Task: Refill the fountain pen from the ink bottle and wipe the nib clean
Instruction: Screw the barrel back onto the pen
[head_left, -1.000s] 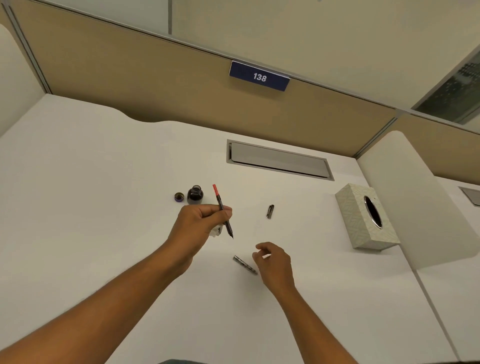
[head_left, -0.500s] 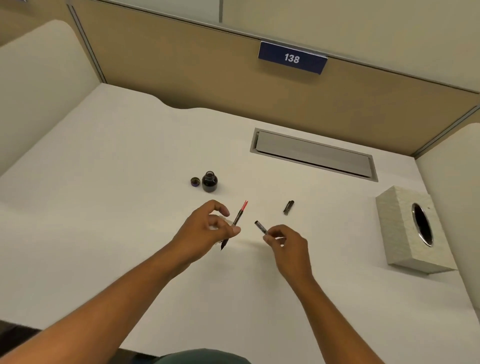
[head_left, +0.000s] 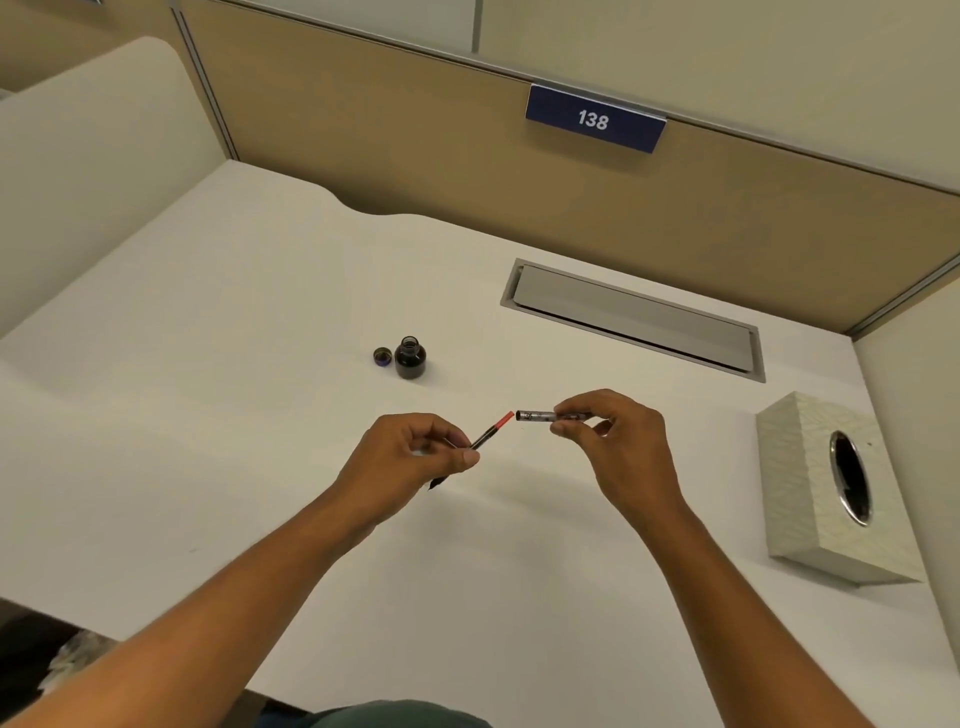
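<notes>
My left hand (head_left: 410, 457) pinches the inner part of the fountain pen (head_left: 491, 431), a thin black piece with a red end pointing up and right; its dark nib sticks out below the hand. My right hand (head_left: 618, 441) pinches the silver pen barrel (head_left: 537, 415), held level with its open end a short gap from the red end. The open ink bottle (head_left: 410, 358) stands on the white desk (head_left: 234, 415) behind my hands, with its cap (head_left: 382, 357) lying just left of it.
A pale tissue box (head_left: 810, 499) with a dark oval opening sits at the right. A grey cable hatch (head_left: 634, 319) is set into the desk at the back. Tan partition walls close the desk at the back and sides.
My right hand picked the barrel off the desk and raised it level. My left hand tipped the pen part so its red end points at the barrel. The camera shifted left.
</notes>
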